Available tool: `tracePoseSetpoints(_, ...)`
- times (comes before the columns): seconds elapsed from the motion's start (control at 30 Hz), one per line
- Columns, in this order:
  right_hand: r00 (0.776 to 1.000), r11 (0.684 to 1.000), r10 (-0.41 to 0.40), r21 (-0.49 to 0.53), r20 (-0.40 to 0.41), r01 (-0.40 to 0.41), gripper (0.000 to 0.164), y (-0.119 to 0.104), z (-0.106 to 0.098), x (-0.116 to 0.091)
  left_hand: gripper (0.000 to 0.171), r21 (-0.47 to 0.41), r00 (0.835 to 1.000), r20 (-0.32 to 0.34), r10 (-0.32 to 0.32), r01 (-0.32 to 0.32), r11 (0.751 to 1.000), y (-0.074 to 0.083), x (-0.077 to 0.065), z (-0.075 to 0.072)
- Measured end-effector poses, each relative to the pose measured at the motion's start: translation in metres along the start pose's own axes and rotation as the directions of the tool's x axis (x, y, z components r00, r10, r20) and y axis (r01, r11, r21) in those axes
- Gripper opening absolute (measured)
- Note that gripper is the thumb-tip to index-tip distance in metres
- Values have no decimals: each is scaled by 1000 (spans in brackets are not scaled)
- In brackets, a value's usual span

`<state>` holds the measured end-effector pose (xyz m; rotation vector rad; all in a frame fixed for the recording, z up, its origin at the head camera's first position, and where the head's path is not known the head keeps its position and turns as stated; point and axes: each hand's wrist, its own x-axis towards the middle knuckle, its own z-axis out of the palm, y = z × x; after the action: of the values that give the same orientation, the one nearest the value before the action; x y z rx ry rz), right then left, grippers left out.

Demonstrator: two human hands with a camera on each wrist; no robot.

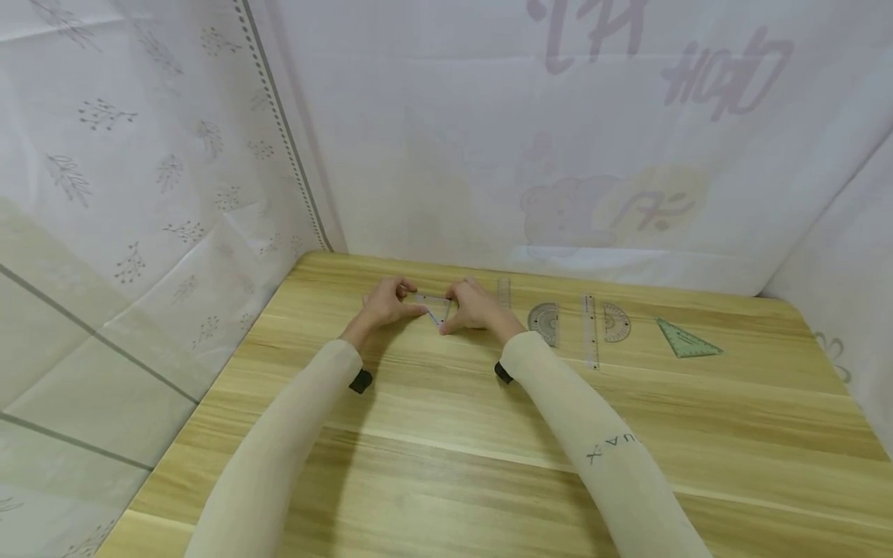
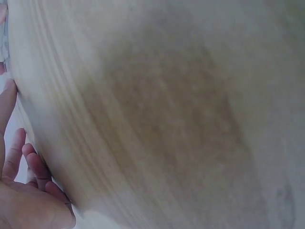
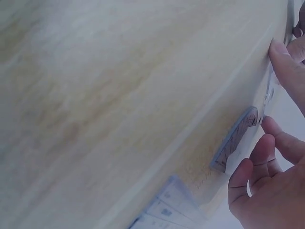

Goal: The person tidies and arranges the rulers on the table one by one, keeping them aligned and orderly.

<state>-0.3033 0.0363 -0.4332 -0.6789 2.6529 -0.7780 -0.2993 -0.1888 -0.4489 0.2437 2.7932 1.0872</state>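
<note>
A small clear set square [image 1: 436, 304] lies on the wooden table between the two hands in the head view. My left hand [image 1: 386, 302] holds its left corner, index finger at the top edge and thumb at the slanted edge. The right hand [image 1: 476, 304] grips the right side, index finger at the upper corner and thumb at the lower tip. In the left wrist view the left hand [image 2: 31, 191] shows at the lower left, its other fingers loosely bent. The right wrist view has the right hand [image 3: 274, 186] at the right edge, with the set square mostly hidden.
To the right of the hands, a short clear ruler [image 1: 504, 293], a protractor [image 1: 544, 322], a longer ruler [image 1: 590, 332], a smaller protractor [image 1: 617, 322] and a green set square [image 1: 687, 341] lie in a row. Patterned cloth [image 1: 432, 155] hangs behind the table [image 1: 432, 457].
</note>
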Motion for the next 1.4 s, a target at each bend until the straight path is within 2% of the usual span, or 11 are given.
tracePoseSetpoints(0.5, 1000, 1000, -15, 2, -14, 15, 74, 6, 2, -1, 47, -6, 1000, -7, 17, -17, 1000, 0, 0, 1)
tracePoseSetpoints(0.93, 998, 996, -44, 74, -49, 48, 75, 11, 6, -2, 41, -42, 999, 3, 40, -40, 998, -2, 2, 0)
tracePoseSetpoints(1.23, 995, 992, -82, 87, -49, 86, 78, 10, 5, -3, 41, -60, 998, 24, 58, -56, 997, -2, 2, -4)
tracePoseSetpoints(1.4, 994, 983, -105, 148, -28, 108, 78, 9, 4, -4, 38, -89, 997, 43, 69, -65, 994, -3, 1, -6)
